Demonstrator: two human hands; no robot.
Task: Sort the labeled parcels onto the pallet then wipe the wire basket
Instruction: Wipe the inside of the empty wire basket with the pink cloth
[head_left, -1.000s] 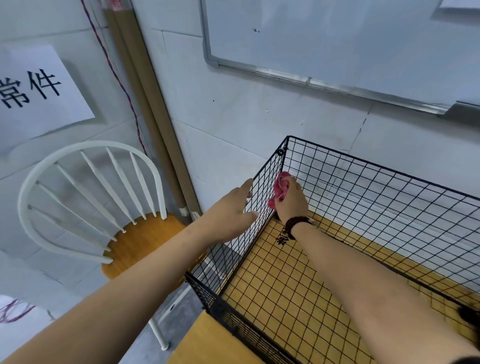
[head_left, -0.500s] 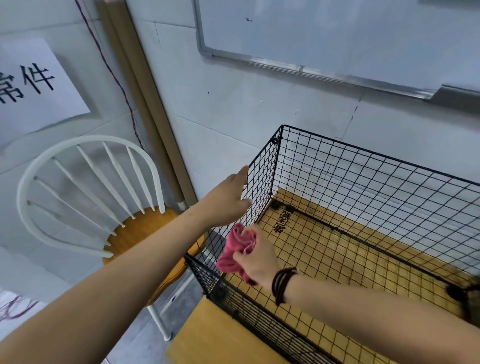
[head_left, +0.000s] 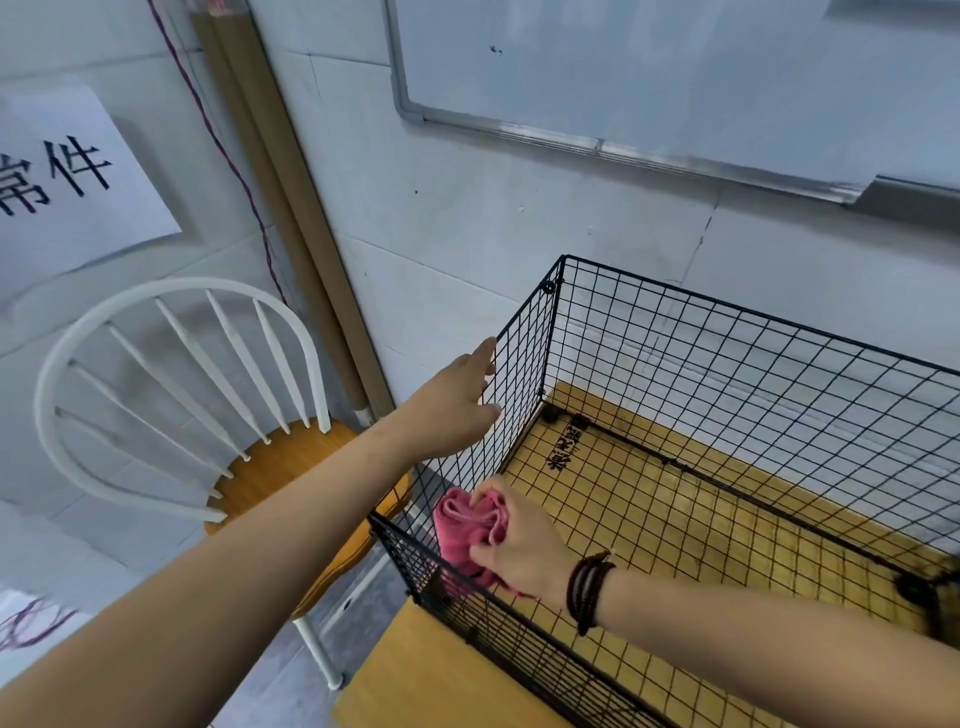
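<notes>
The left hand (head_left: 453, 409) braces the 9 o'clock wall of the wire basket (head_left: 753, 313), fingers straight. The right hand (head_left: 522, 545), fingers clenched round the pink cloth (head_left: 460, 526), has swept from the far corner to 7 o'clock; that wall's wipe seems nearly done.

White chair (head_left: 171, 395) – whiteboard (head_left: 675, 78) on tiled wall (head_left: 467, 234).

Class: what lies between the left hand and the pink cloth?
The wire basket's mesh side wall, in the head view: the left hand touches its outside; the right hand grips the pink cloth inside.
</notes>
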